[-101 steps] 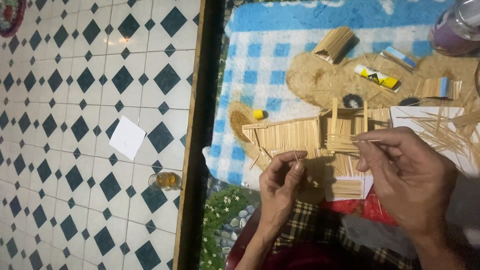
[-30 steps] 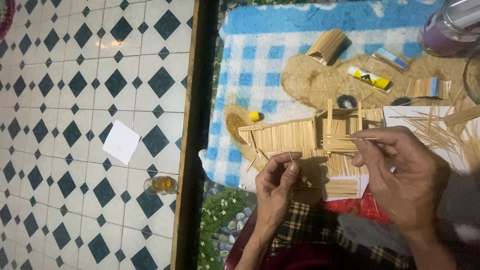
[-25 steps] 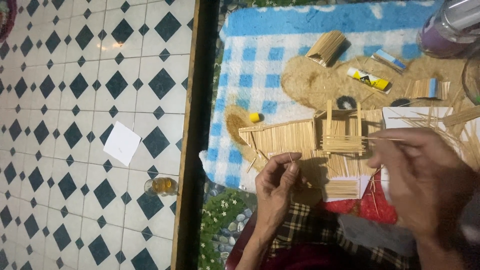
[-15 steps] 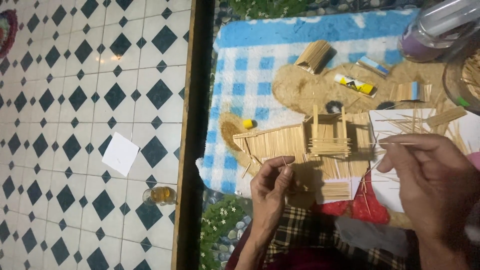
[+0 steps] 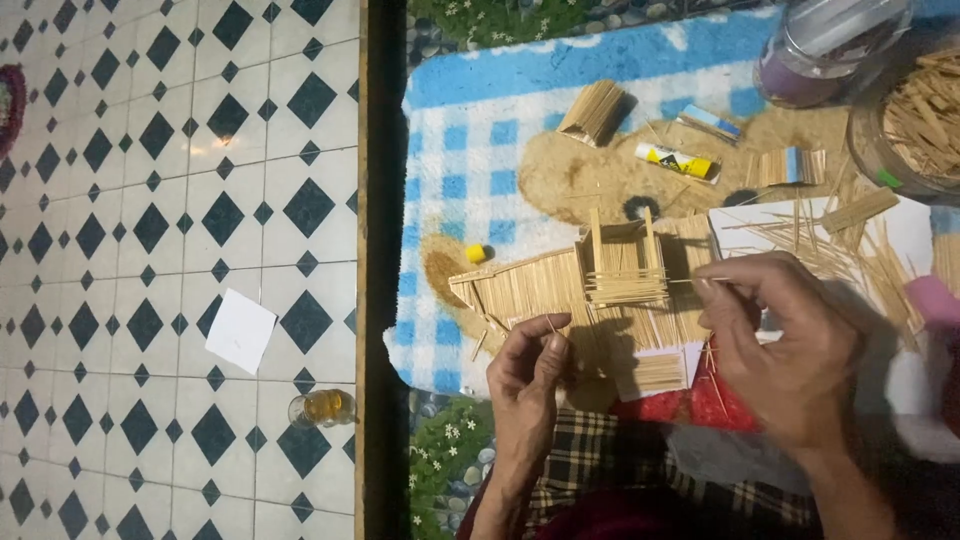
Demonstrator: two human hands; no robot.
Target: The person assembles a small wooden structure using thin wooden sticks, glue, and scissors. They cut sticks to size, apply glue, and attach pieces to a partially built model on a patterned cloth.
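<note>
A small model house of thin wooden sticks [image 5: 600,290] lies on a blue and white checked mat [image 5: 480,170]. My left hand [image 5: 530,375] rests at the model's near edge, fingertips pinching and touching its stick wall. My right hand [image 5: 790,345] is to the right of the model, thumb and forefinger pinched on one thin stick [image 5: 690,280] that points at the stacked frame on top. A pile of loose sticks [image 5: 840,240] lies on white paper behind my right hand.
A glue tube [image 5: 678,162], a stick bundle [image 5: 595,110], a short stick bundle [image 5: 785,167], a yellow cap [image 5: 477,253], a jar of sticks [image 5: 915,120] and a purple-based jar [image 5: 810,50] lie on the mat. The tiled floor holds a white paper square [image 5: 240,330] and a small amber bottle [image 5: 322,408].
My right hand has drawn back to the right from the model's top frame, still pinching a stick. My left hand stays at the near edge. The camera view shifted slightly.
</note>
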